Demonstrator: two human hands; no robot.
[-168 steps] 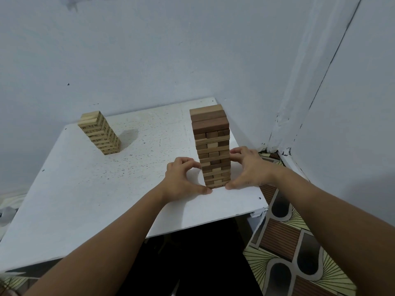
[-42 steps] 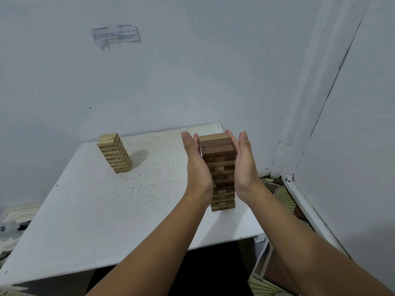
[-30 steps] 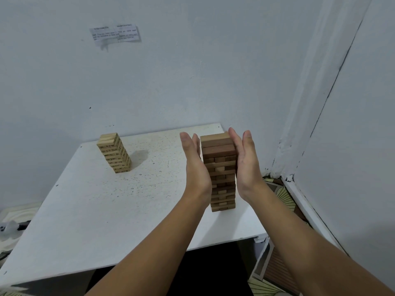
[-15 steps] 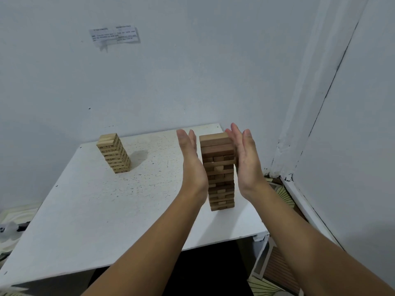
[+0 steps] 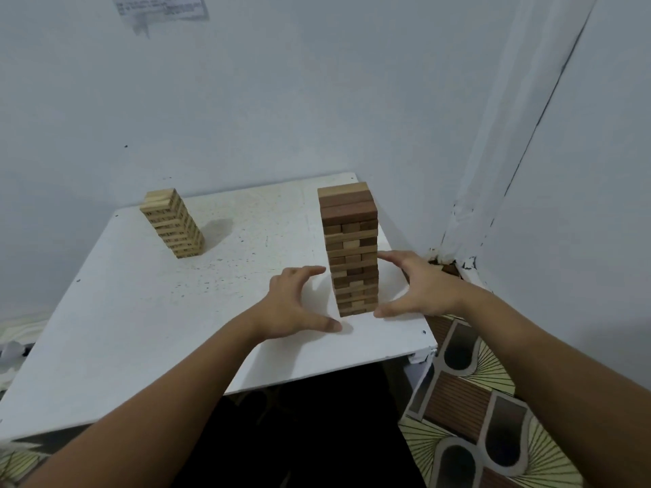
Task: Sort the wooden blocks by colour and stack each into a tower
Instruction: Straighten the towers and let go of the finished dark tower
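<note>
1. Pale walls meet in a corner behind a white tabletop [image 5: 141, 329], and a paper note [image 5: 160, 7] is stuck high on the wall.
2. On the right side of the tabletop stands the brown tower [image 5: 350, 248], upright.
3. The light tower [image 5: 174, 223] is shorter and stands well apart at the back left.
4. The left hand [image 5: 292, 304] is spread open just beside the base of the brown tower and holds nothing.
5. The right hand [image 5: 419, 290] is also open on the other side, fingers near the blocks.
</note>
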